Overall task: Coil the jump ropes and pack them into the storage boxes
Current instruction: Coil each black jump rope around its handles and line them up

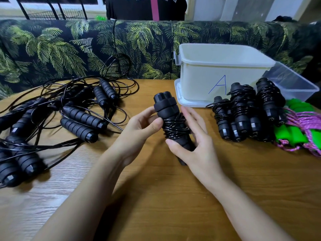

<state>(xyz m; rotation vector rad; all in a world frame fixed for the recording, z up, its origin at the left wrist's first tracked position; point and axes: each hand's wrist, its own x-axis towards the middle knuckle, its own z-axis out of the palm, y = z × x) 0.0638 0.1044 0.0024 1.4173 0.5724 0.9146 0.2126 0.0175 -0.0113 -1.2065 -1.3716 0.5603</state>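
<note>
Both hands hold one coiled jump rope (173, 127): left hand (139, 129) grips the handles, right hand (192, 143) clasps the wraps. Light, springy cord probably loosens; hold across wraps.

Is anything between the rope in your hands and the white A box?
Nothing visible. Bare table lies between the held rope bundle and the open white box; the finished bundles sit off to the right.

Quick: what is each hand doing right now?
Left hand: holds the wound jump rope near its top.
Right hand: holds its lower end, thumb across the front.
</note>
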